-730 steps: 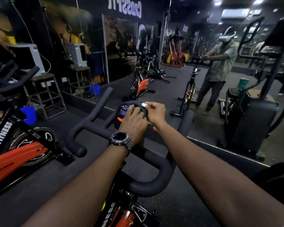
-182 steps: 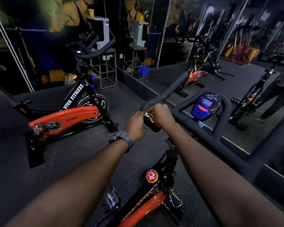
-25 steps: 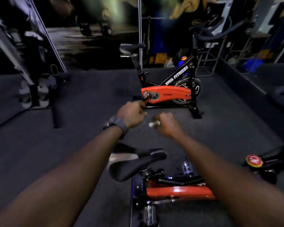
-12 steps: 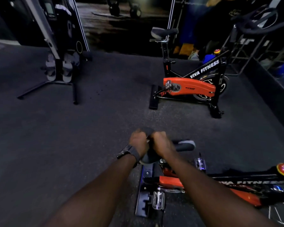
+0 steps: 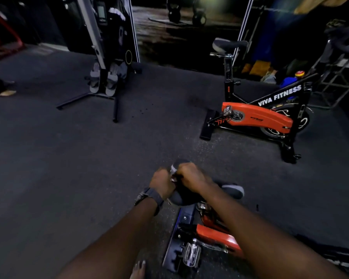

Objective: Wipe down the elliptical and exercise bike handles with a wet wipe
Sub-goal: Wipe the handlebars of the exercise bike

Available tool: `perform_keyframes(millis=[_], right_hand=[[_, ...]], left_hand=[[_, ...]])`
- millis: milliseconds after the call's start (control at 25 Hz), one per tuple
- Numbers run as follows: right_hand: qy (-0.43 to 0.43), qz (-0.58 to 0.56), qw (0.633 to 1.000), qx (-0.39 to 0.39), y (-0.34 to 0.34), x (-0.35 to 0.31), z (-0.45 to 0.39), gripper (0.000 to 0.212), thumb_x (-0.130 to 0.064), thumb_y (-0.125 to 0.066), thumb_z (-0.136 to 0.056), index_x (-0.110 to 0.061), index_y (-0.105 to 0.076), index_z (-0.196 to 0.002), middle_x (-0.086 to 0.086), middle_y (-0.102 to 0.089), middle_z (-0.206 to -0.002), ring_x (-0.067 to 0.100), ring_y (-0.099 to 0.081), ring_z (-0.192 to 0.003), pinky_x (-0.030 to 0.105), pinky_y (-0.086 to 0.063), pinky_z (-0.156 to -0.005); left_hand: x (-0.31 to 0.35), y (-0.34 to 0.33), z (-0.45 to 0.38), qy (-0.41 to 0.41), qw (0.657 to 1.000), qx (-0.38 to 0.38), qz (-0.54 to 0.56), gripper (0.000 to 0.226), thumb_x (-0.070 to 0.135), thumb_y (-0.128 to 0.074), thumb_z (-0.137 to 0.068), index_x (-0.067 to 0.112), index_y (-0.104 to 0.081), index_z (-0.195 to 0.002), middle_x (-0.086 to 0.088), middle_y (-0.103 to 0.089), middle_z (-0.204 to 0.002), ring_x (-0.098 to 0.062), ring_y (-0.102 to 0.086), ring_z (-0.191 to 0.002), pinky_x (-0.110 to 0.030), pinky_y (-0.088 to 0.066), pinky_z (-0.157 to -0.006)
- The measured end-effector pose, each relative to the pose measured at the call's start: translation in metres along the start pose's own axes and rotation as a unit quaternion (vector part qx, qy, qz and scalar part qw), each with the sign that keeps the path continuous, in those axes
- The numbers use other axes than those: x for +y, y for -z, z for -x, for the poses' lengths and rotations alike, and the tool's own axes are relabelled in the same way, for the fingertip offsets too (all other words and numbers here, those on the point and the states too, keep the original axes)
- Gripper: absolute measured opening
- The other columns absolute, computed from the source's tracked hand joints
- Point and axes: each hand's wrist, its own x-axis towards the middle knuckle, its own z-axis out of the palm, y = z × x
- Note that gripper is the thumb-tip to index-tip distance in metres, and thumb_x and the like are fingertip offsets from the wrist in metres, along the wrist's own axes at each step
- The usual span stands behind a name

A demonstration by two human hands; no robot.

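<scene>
Both hands, left hand [image 5: 162, 183] and right hand [image 5: 191, 177], have dropped from the handlebars onto the near saddle [image 5: 231, 190], where we pinch the wet wipe [image 5: 173, 170] with curled fingers, judging handles done here.

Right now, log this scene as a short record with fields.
setting: gym with dark floor mat
left hand: fingers curled at the saddle of the near bike
right hand: on the saddle, pinching the white wet wipe
wrist: watch on left arm
near bike: orange frame, pedal
second bike: apart, marked VIVA FITNESS
</scene>
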Motion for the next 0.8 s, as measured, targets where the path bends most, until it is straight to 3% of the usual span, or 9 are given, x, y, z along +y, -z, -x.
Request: perform_keyframes(millis=[80, 200, 400, 560, 800], right_hand=[[0.022, 0.024, 0.999, 0.001, 0.000, 0.005, -0.007, 0.026, -0.030, -0.064, -0.085, -0.020, -0.073, -0.106, 0.008, -0.068, -0.106, 0.027, -0.065, -0.099, 0.030, -0.050, -0.083], [0.038, 0.076, 0.996, -0.009, -0.005, -0.002, -0.013, 0.024, -0.015, -0.056, -0.091, -0.010, -0.069, -0.109, 0.012, -0.065, -0.112, 0.028, -0.060, -0.104, 0.032, -0.049, -0.087], [0.048, 0.076, 0.996, -0.030, -0.008, -0.010, -0.025, 0.019, -0.014, -0.059, -0.088, -0.006, -0.069, -0.103, 0.013, -0.066, -0.102, 0.030, -0.064, -0.096, 0.033, -0.052, -0.081], [0.096, 0.067, 0.993, -0.026, 0.001, 0.011, -0.023, 0.016, -0.023, -0.070, -0.082, -0.019, -0.075, -0.097, 0.004, -0.070, -0.101, 0.025, -0.067, -0.092, 0.035, -0.055, -0.080], [0.019, 0.061, 0.998, -0.021, -0.004, 0.047, 0.006, 0.022, -0.033, -0.066, -0.088, -0.019, -0.074, -0.103, 0.005, -0.067, -0.098, 0.026, -0.065, -0.091, 0.037, -0.054, -0.080]], left_hand=[[-0.003, 0.006, 0.002, 0.006, 1.000, -0.007, -0.003, 0.028, 0.020, -0.061, -0.091, 0.007, -0.063, -0.116, -0.020, -0.066, -0.116, -0.040, -0.061, -0.109, -0.040, -0.048, -0.084], [-0.003, 0.009, 0.003, 0.015, 1.000, -0.018, 0.014, 0.029, 0.015, -0.056, -0.090, 0.006, -0.062, -0.117, -0.021, -0.067, -0.116, -0.041, -0.061, -0.108, -0.042, -0.049, -0.084], [-0.012, 0.012, 0.011, 0.035, 0.998, -0.029, 0.033, 0.030, 0.017, -0.063, -0.087, 0.008, -0.063, -0.115, -0.018, -0.068, -0.113, -0.038, -0.063, -0.108, -0.041, -0.051, -0.084], [-0.007, 0.010, 0.012, 0.051, 0.997, -0.019, 0.055, 0.040, 0.023, -0.064, -0.077, 0.009, -0.064, -0.114, -0.017, -0.069, -0.109, -0.038, -0.064, -0.106, -0.046, -0.055, -0.086], [0.006, -0.008, 0.012, -0.011, 1.000, 0.023, -0.011, 0.037, 0.012, -0.059, -0.090, 0.007, -0.061, -0.127, -0.018, -0.057, -0.127, -0.035, -0.054, -0.119, -0.032, -0.040, -0.093]])
